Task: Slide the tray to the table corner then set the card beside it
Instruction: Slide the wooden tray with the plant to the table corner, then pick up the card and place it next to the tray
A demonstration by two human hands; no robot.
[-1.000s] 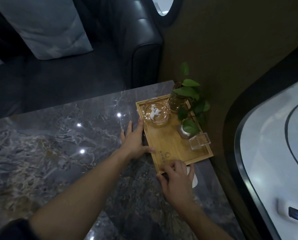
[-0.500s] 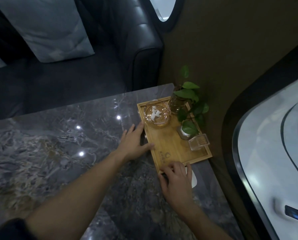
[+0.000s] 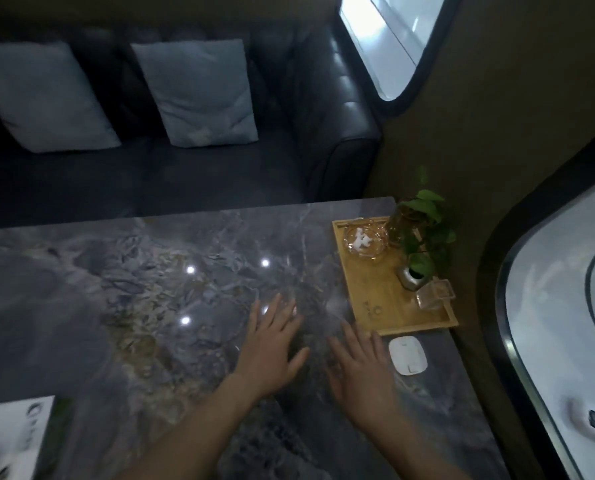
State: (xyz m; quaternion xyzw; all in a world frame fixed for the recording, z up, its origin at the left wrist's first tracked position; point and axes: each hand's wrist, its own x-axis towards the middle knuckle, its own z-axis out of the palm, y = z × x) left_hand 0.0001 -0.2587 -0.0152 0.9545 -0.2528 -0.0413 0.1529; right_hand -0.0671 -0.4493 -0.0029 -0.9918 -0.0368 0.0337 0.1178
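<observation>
The wooden tray (image 3: 375, 296) lies at the far right corner of the dark marble table (image 3: 150, 289), along its right edge. On it stand a glass ashtray (image 3: 365, 242), a potted green plant (image 3: 422, 230) and a small clear box (image 3: 433, 294). My left hand (image 3: 272, 344) and my right hand (image 3: 358, 362) hover over the table just left of and below the tray, fingers spread, holding nothing. A white card (image 3: 12, 434) with dark print lies at the near left edge of the table, partly cut off.
A small white oval device (image 3: 408, 355) lies on the table just in front of the tray. A dark leather sofa (image 3: 289, 116) with two grey cushions stands behind the table. A brown wall with rounded windows runs along the right.
Both hands have let go of the tray and drawn back to the left and toward me. The view has pulled back, showing the sofa, the white device and the card.
</observation>
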